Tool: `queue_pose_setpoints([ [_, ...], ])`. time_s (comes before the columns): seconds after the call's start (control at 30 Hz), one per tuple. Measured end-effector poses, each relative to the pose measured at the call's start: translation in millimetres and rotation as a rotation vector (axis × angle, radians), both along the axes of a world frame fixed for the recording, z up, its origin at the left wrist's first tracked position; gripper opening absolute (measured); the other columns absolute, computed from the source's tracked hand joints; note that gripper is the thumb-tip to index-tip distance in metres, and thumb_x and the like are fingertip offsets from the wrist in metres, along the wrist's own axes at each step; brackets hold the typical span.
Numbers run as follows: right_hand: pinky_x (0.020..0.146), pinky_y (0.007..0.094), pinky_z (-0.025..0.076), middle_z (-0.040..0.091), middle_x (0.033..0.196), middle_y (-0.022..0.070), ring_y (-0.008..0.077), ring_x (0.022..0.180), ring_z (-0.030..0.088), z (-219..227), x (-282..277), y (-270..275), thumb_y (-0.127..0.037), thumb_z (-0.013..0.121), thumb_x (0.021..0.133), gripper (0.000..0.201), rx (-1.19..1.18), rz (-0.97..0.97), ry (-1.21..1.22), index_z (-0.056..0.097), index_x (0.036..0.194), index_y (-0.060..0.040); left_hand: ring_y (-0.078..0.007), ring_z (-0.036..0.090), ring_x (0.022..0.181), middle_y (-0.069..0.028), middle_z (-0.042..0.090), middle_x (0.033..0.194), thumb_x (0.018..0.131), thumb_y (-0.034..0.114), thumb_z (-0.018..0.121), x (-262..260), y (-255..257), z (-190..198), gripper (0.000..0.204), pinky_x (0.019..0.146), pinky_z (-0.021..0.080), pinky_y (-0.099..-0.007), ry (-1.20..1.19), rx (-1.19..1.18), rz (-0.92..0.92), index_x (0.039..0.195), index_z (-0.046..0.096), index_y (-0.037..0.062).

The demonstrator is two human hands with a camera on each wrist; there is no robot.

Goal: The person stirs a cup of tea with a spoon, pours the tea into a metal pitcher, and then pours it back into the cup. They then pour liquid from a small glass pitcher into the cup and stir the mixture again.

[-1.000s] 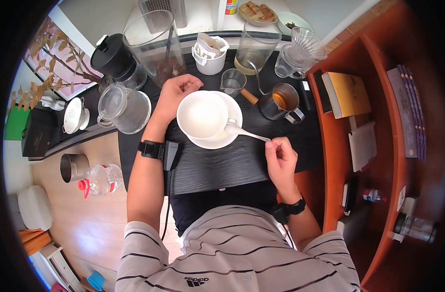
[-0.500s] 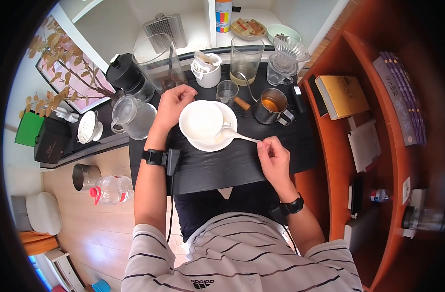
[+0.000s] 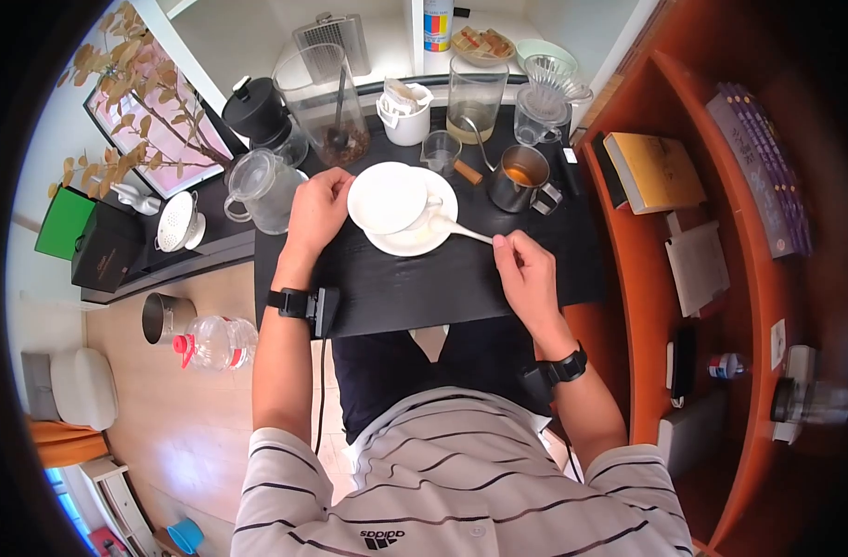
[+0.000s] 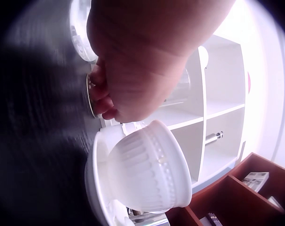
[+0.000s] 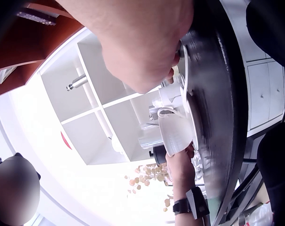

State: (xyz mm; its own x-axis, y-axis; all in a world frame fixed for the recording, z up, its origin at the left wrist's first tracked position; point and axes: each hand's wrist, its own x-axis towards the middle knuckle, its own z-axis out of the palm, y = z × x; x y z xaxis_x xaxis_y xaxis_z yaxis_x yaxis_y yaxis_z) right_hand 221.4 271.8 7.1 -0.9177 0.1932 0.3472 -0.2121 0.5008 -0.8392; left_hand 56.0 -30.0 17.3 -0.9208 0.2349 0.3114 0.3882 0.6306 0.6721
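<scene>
A white cup [image 3: 387,197] stands on a white saucer [image 3: 407,245] on the black table. The left hand [image 3: 317,213] rests on the table left of the cup, its fingers loosely curled; the left wrist view shows that hand [image 4: 133,66] beside the fluted cup [image 4: 149,172]. Whether it touches the cup, I cannot tell. Between thumb and fingers, the right hand [image 3: 528,277] pinches the handle end of a white spoon [image 3: 466,230], whose bowl lies over the saucer's right side. In the right wrist view the handle [image 5: 186,70] runs from the right hand [image 5: 144,59] toward the saucer.
Behind the saucer are a small glass pitcher [image 3: 440,153], a white container [image 3: 404,121] and tall glass vessels. A metal jug [image 3: 517,186] with amber liquid stands at the right, a lidded glass jug [image 3: 266,190] at the left. A red-brown shelf [image 3: 628,265] borders the right side.
The head view has shifted. The left hand has drawn back slightly along the cup's left side, toward the body. The right hand keeps its hold on the spoon.
</scene>
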Motion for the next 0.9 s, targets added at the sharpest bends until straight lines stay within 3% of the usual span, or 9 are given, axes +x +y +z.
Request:
queue_pose_setpoints([
  [0.07, 0.059, 0.0407, 0.047, 0.058, 0.071, 0.0134, 0.0316, 0.060, 0.058, 10.8, 0.3, -0.4, -0.016, 0.068, 0.105, 0.027, 0.169, -0.005, 0.011, 0.058, 0.085, -0.0001, -0.0354, 0.072, 0.071, -0.0191, 0.072, 0.078, 0.098, 0.020, 0.072, 6.8, -4.3, -1.0, 0.021, 0.068, 0.055, -0.0418, 0.037, -0.075, 0.042, 0.095, 0.074, -0.0002],
  [0.1, 0.059, 0.0407, 0.047, 0.058, 0.071, 0.0134, 0.0316, 0.060, 0.058, 16.0, 1.5, -1.3, -0.016, 0.068, 0.105, 0.027, 0.169, -0.006, 0.000, 0.058, 0.085, -0.0001, -0.0354, 0.072, 0.071, -0.0191, 0.072, 0.078, 0.098, 0.020, 0.072, 10.3, -6.1, -3.3, 0.021, 0.068, 0.055, -0.0418, 0.026, -0.076, 0.039, 0.095, 0.074, -0.0002],
  [0.17, 0.064, 0.0480, 0.052, 0.063, 0.078, 0.0160, 0.0402, 0.068, 0.063, 29.2, 3.6, -3.3, -0.017, 0.069, 0.103, 0.024, 0.475, 0.009, 0.032, 0.061, 0.088, -0.0003, -0.0354, 0.071, 0.070, -0.0179, 0.071, 0.076, 0.098, 0.020, 0.072, 14.4, -9.1, -9.7, 0.020, 0.067, 0.055, -0.0426, 0.038, -0.068, 0.069, 0.093, 0.073, 0.0000],
  [0.23, 0.068, 0.0499, 0.055, 0.064, 0.082, 0.0145, 0.0389, 0.075, 0.067, 53.8, 9.6, -6.0, -0.018, 0.069, 0.102, 0.020, 0.616, 0.061, -0.027, 0.062, 0.090, -0.0020, -0.0331, 0.070, 0.066, -0.0174, 0.069, 0.074, 0.098, 0.019, 0.072, 17.1, -15.3, -20.8, 0.020, 0.065, 0.054, -0.0416, 0.033, -0.068, 0.062, 0.094, 0.073, 0.0000],
  [0.3, 0.069, 0.0466, 0.055, 0.061, 0.080, 0.0118, 0.0354, 0.077, 0.068, 82.4, 15.2, -13.1, -0.015, 0.070, 0.098, 0.016, 0.768, 0.176, 0.097, 0.062, 0.089, -0.0042, -0.0292, 0.066, 0.062, -0.0160, 0.067, 0.072, 0.099, 0.019, 0.072, 17.7, -19.5, -31.9, 0.020, 0.064, 0.052, -0.0395, 0.044, -0.017, 0.053, 0.094, 0.073, 0.0002],
  [0.43, 0.066, 0.0407, 0.054, 0.058, 0.078, 0.0083, 0.0296, 0.074, 0.067, 146.2, 30.8, -28.1, -0.009, 0.069, 0.088, 0.010, 0.732, 0.434, 0.310, 0.060, 0.086, -0.0067, -0.0213, 0.064, 0.062, -0.0141, 0.067, 0.072, 0.100, 0.022, 0.072, 18.5, -21.5, -38.0, 0.023, 0.064, 0.052, -0.0361, 0.045, -0.010, 0.057, 0.097, 0.073, -0.0004],
  [0.5, 0.053, 0.0419, 0.047, 0.056, 0.075, 0.0081, 0.0290, 0.059, 0.060, 169.4, 42.4, -38.2, -0.008, 0.075, 0.084, 0.012, 0.596, 0.593, 0.359, 0.065, 0.091, -0.0047, -0.0184, 0.064, 0.064, -0.0130, 0.067, 0.072, 0.100, 0.024, 0.071, 17.1, -22.7, -40.8, 0.024, 0.065, 0.052, -0.0348, 0.036, 0.005, 0.062, 0.099, 0.074, 0.0000],
  [0.57, 0.047, 0.0382, 0.045, 0.052, 0.071, 0.0067, 0.0237, 0.053, 0.056, 175.3, 52.7, -72.0, -0.013, 0.074, 0.084, 0.013, 0.539, 0.346, 0.668, 0.065, 0.088, -0.0053, -0.0150, 0.062, 0.064, -0.0093, 0.068, 0.072, 0.101, 0.026, 0.072, 14.1, -25.7, -46.1, 0.025, 0.064, 0.051, -0.0327, 0.025, 0.020, 0.055, 0.100, 0.075, 0.0008],
  [0.9, 0.045, 0.0371, 0.044, 0.053, 0.070, 0.0060, 0.0231, 0.052, 0.057, 164.9, 34.6, -102.3, -0.013, 0.073, 0.086, 0.016, 0.431, 0.486, 0.702, 0.063, 0.095, -0.0057, -0.0090, 0.055, 0.064, -0.0015, 0.064, 0.070, 0.101, 0.025, 0.073, 16.5, -25.4, -46.8, 0.024, 0.064, 0.048, -0.0285, -0.037, 0.053, 0.078, 0.101, 0.076, 0.0018],
])
